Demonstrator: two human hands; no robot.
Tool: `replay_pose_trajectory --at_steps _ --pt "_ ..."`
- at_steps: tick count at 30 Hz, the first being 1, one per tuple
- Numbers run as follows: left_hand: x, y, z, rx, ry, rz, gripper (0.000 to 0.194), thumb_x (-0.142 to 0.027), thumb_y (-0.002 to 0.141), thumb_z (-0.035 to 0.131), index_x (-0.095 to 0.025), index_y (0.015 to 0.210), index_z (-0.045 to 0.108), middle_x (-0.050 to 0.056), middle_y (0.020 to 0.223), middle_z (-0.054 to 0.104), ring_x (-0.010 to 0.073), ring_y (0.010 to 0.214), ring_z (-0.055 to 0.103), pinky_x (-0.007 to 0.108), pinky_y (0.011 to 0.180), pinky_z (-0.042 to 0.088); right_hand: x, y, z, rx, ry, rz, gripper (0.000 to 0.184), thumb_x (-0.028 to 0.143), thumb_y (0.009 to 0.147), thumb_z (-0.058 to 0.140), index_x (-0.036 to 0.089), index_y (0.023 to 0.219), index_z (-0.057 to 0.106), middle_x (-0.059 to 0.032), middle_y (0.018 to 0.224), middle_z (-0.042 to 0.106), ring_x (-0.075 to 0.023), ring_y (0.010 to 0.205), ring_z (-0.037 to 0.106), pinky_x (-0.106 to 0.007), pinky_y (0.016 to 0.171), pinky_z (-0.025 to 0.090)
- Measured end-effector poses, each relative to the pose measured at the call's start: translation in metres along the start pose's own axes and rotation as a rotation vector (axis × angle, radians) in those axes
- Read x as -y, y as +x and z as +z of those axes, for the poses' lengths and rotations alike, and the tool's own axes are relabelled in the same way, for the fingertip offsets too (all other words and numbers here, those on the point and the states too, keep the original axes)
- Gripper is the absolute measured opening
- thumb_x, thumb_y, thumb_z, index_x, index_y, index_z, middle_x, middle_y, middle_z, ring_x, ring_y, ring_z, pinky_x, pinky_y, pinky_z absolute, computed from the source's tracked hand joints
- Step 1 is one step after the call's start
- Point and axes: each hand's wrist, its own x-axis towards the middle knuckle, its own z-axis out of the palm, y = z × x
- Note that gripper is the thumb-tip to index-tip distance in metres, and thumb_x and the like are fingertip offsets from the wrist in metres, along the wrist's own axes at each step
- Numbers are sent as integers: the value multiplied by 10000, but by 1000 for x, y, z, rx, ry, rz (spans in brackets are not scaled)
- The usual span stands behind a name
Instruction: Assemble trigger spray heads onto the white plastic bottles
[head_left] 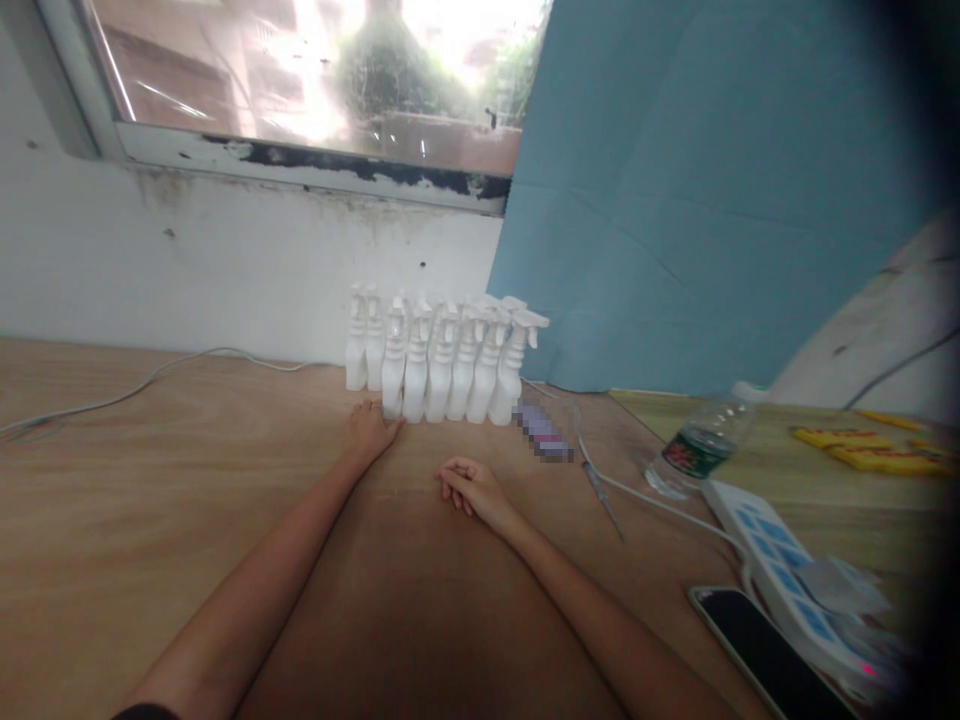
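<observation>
Several white spray bottles (437,375) with trigger heads stand upright in a tight group against the wall, most in a front row and a couple farther back at the left. My left hand (370,430) rests on the wooden table beside the base of the leftmost front bottle, its thumb stretched toward that bottle and its fingers apart; whether it touches the bottle I cannot tell. Lower and to the right, my right hand (476,488) is held on its side in front of the row, fingers loosely bent, with nothing visible in it.
Right of the bottles lie a blurred purple item (544,432) and a thin screwdriver-like tool (602,497). Farther right are a water bottle (701,447), a power strip (776,560) with a white cable, a phone (765,650) and yellow packs (862,448). Another cable (157,375) runs along the left.
</observation>
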Motion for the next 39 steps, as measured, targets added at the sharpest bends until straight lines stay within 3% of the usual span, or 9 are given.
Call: replay_pose_trajectory --at_steps 11,24,33,39 --pt "1 0 1 -19 -62 15 525 -554 812 538 -111 1081 625 186 1081 607 344 1046 535 417 929 377 -4 1 -2 13 4 -3 238 398 774 583 161 798 591 44 569 594 -52 357 439 -141 287 274" --pt "3 7 -2 -16 -226 -21 374 -423 788 629 -134 1025 634 121 977 635 268 964 571 371 881 407 1 3 -6 41 35 61 326 486 758 606 165 809 583 45 575 575 -52 350 440 -136 273 265" --pt "3 11 -3 -48 -392 -49 440 -383 740 673 -159 1115 615 98 932 637 260 929 587 387 861 420 -6 7 -13 75 56 110 395 558 768 593 169 833 588 29 602 579 -63 362 453 -145 280 269" --pt "5 13 4 -89 -581 -104 479 -376 732 679 -182 1156 568 94 1057 604 238 962 585 367 868 454 -2 5 -11 46 49 162 396 575 773 571 183 826 593 30 591 564 -62 357 429 -153 288 240"
